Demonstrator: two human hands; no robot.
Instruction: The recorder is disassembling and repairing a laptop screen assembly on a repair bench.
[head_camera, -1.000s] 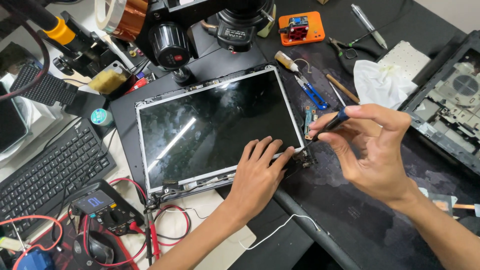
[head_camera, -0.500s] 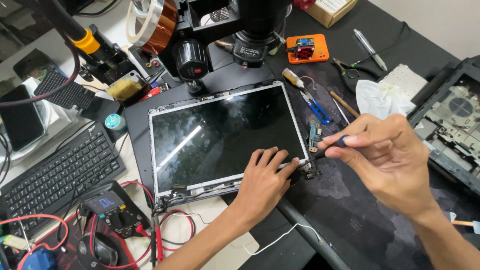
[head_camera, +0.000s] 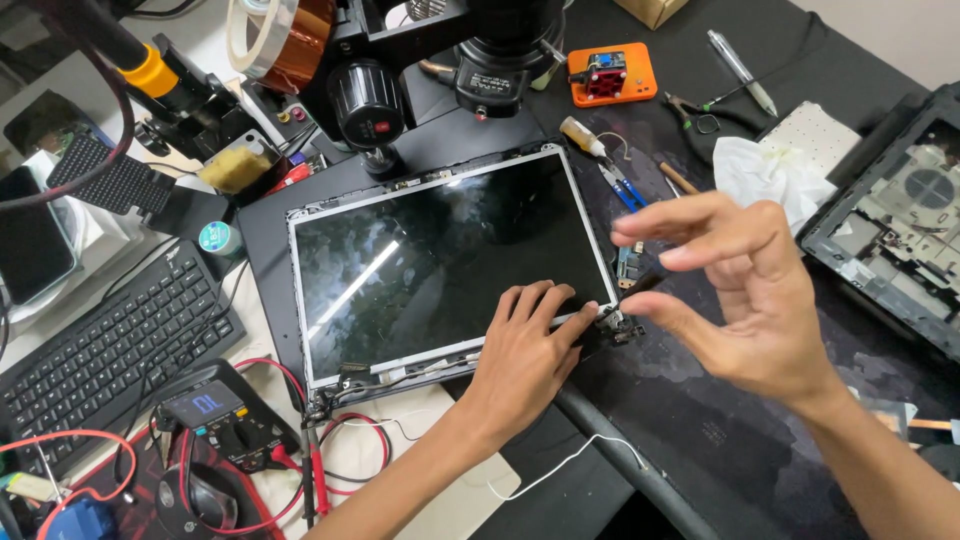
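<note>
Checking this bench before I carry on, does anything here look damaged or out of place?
The laptop screen panel lies bare, without a bezel, skewed on the dark mat. The left hand presses its lower right corner, where the hinge looks loose. The right hand holds a thin dark tool there. No cracks show.

Looking down on a crowded tabletop (head_camera: 760, 440) covered by a dark mat, mottled and scuffed. Showing a paler, whitish surface (head_camera: 40, 80) along the left edge and a strip of light wall or floor (head_camera: 900, 30) at the top right corner. Catching soft overhead light, streaking and glaring off the shinier surfaces.
</note>
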